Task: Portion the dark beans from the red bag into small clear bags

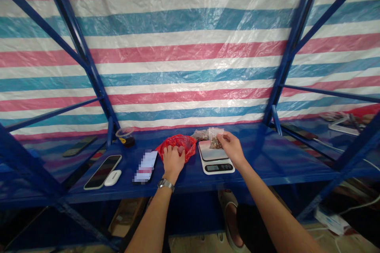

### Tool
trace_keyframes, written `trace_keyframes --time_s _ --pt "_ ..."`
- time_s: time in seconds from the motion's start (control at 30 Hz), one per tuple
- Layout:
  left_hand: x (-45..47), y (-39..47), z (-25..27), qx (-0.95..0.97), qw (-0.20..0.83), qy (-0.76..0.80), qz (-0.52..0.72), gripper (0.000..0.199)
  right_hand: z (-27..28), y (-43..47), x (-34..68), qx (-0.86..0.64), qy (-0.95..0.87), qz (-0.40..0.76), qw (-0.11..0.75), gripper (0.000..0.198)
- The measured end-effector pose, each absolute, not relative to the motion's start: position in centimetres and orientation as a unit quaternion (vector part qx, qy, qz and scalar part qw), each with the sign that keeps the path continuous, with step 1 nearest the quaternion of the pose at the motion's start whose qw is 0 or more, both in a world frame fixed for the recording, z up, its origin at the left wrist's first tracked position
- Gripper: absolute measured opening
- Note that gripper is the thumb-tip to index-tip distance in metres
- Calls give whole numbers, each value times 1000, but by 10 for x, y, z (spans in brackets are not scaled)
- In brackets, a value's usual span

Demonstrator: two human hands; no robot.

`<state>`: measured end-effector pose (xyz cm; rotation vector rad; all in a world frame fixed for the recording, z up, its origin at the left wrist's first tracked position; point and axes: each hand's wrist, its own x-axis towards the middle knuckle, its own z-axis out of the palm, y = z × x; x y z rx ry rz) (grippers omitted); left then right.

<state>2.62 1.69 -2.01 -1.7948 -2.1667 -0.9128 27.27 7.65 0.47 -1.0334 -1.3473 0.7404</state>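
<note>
My right hand (233, 148) pinches a small clear zip bag (215, 138) with brown bits inside, above the plate of a white digital kitchen scale (218, 168). Whether the bag's lower edge touches the plate, I cannot tell. Behind the scale's left corner lies another small clear bag (201, 134). To the left, my left hand (173, 162), with a metal watch on the wrist, has its fingers curled over the front rim of a red plastic bag (190, 148). The red bag is spread wide; its contents are mostly hidden by the hand and the folds.
Left of the red bag lie a lit phone (145, 168), a dark-screened phone (103, 172) and a white earbud case (113, 178). Farther back stands a plastic cup (126, 138) with dark contents. Blue metal posts (280, 67) flank the blue shelf (267, 154), backed by a striped tarp (190, 59).
</note>
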Motion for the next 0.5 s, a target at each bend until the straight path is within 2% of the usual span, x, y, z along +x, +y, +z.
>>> trace_keyframes --time_s 0.13,0.23,0.5 --pt "40 15 -4 -620 101 -672 -391 30 8 77 293 -442 -540 328 636 51" --pt "71 12 9 -686 89 -598 -404 29 10 80 311 -460 -495 319 665 52" --pt "204 37 24 -843 -1 -472 -259 34 9 89 359 -517 -307 199 774 41"
